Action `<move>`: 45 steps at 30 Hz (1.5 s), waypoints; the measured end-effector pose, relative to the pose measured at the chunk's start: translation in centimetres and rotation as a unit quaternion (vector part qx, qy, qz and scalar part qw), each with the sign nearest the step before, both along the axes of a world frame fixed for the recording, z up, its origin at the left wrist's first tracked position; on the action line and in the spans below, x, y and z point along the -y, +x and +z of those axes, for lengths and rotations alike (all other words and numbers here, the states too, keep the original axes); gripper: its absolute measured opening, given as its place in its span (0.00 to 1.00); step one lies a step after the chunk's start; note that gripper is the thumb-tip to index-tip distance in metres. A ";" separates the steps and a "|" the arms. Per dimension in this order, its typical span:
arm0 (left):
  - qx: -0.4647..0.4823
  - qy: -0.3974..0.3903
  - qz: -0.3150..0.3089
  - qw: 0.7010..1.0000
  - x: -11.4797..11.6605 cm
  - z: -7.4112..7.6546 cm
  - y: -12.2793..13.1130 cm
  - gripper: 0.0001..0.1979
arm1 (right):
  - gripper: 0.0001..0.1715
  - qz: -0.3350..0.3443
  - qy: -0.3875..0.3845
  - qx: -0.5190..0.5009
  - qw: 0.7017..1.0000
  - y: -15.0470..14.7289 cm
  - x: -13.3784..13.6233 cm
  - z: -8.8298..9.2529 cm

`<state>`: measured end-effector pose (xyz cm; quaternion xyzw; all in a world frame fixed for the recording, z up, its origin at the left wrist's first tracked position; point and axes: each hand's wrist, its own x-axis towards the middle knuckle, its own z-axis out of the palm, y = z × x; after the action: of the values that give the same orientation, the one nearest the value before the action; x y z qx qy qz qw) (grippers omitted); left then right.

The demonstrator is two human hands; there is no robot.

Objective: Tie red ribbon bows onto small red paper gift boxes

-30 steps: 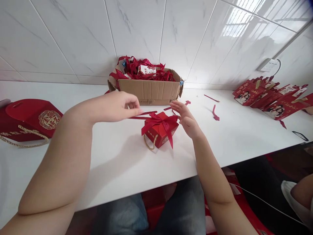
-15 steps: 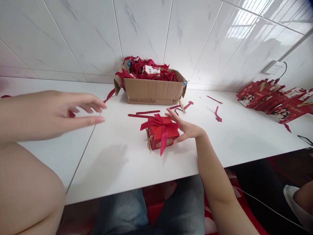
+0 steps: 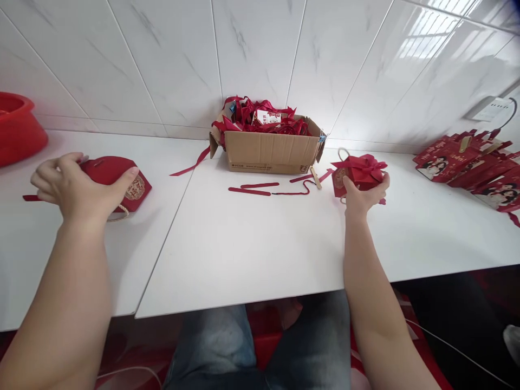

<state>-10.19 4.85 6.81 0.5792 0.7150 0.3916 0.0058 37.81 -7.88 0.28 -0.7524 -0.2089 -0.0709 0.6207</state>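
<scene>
On the left part of the white table, my left hand (image 3: 83,187) grips a red gift box (image 3: 136,189) with a gold emblem and a cream rope handle. Thumb and fingers span its top and sides; its far side is hidden by the hand. Over to the right, my right hand (image 3: 363,196) is closed around a second red gift box (image 3: 340,181), which has a red ribbon bow (image 3: 368,165) on top and a rope loop at its side. Whether this box rests on the table I cannot tell.
A cardboard box (image 3: 272,151) full of red ribbons stands against the tiled wall. Red strips (image 3: 249,191) and a gold tag (image 3: 316,177) lie before it. A red basin (image 3: 20,130) is at far left, several red gift bags (image 3: 450,157) at far right.
My right hand has carried the bowed gift box from the middle to the right. My left hand has come down and taken hold of another red gift box. The view has turned slightly left.
</scene>
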 end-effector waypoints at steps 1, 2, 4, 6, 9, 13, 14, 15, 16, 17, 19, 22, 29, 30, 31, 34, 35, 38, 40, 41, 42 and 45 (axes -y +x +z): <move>0.001 0.001 0.010 1.000 -0.1 0.0 -0.1 0.50 | 0.62 -0.057 -0.043 -0.031 0.997 0.3 0.0 -0.2; 0.005 -0.010 0.020 1.000 -0.3 0.0 -0.2 0.52 | 0.64 -0.102 -0.082 -0.063 0.989 0.4 -0.1 -0.4; 0.011 -0.048 0.034 0.998 -0.7 -0.1 -0.7 0.57 | 0.65 -0.147 -0.133 -0.074 0.977 0.4 -0.2 -0.9; 0.015 -0.059 0.038 0.997 -1.1 -0.3 -1.1 0.56 | 0.63 -0.151 -0.150 -0.005 0.977 -0.1 -0.5 -1.3; 0.020 -0.020 0.029 0.999 -1.4 -0.7 -1.5 0.49 | 0.56 -0.080 -0.149 0.143 0.975 -1.8 -1.2 -2.2; 0.050 0.038 0.013 0.998 -1.5 -1.1 -1.3 0.46 | 0.44 0.046 -0.158 0.266 0.950 -4.7 -2.5 -3.4; 0.051 0.064 0.003 0.997 -1.5 -1.1 -1.0 0.45 | 0.42 0.068 -0.164 0.287 0.941 -5.4 -2.8 -3.7; 0.047 0.094 -0.018 0.994 -1.4 -1.2 -0.6 0.43 | 0.40 0.087 -0.171 0.307 0.932 -5.9 -3.0 -3.9; 0.039 0.124 -0.047 0.990 -1.2 -1.2 -0.1 0.41 | 0.38 0.104 -0.178 0.324 0.923 -6.3 -3.3 -4.1; 0.025 0.151 -0.087 0.984 -0.9 -1.3 0.7 0.38 | 0.38 0.117 -0.185 0.340 0.915 -6.6 -3.4 -4.3; 0.000 0.168 -0.193 0.967 0.4 -1.5 2.7 0.35 | 0.36 0.134 -0.195 0.365 0.900 -7.0 -3.6 -4.5; -0.060 0.144 -0.394 0.906 3.1 -2.2 6.2 0.30 | 0.34 0.144 -0.202 0.382 0.890 -7.1 -3.5 -4.6; -0.047 0.034 -0.609 0.791 6.6 -5.2 9.8 0.34 | 0.25 0.241 -0.098 0.282 0.923 -8.8 -2.7 -3.1; -0.041 0.033 -0.618 0.785 6.7 -5.5 10.0 0.33 | 0.23 0.291 -0.069 0.243 0.923 -9.4 -2.4 -2.6; -0.034 0.035 -0.624 0.780 6.8 -5.8 10.1 0.31 | 0.21 0.349 -0.045 0.198 0.915 -10.1 -2.1 -2.1; -0.016 0.041 -0.642 0.766 7.1 -6.2 10.7 0.29 | 0.19 0.509 0.018 0.086 0.856 -12.1 -1.1 -0.6; -0.009 0.042 -0.649 0.760 7.2 -6.2 10.9 0.29 | 0.18 0.542 0.030 0.066 0.837 -12.6 -0.8 -0.2; 0.003 0.028 -0.688 0.725 7.1 -6.2 11.1 0.29 | 0.19 0.588 0.039 0.020 0.808 -13.5 -0.1 0.5; 0.006 0.018 -0.708 0.705 6.8 -6.3 10.9 0.31 | 0.23 0.596 0.035 -0.004 0.802 -13.3 0.1 0.7; 0.011 0.018 -0.706 0.708 6.5 -6.4 10.8 0.32 | 0.25 0.600 0.029 -0.013 0.799 -13.1 0.1 0.7; 0.021 0.024 -0.690 0.723 6.2 -6.4 10.6 0.33 | 0.26 0.602 0.024 -0.017 0.798 -12.9 0.2 0.8; 0.066 0.058 -0.605 0.791 5.6 -6.7 10.1 0.33 | 0.25 0.589 0.032 0.002 0.808 -12.2 0.2 0.7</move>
<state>-0.05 -0.74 0.14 0.8653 0.1923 0.3864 0.2551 25.62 -8.10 1.00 -0.4649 -0.6109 0.2995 0.5666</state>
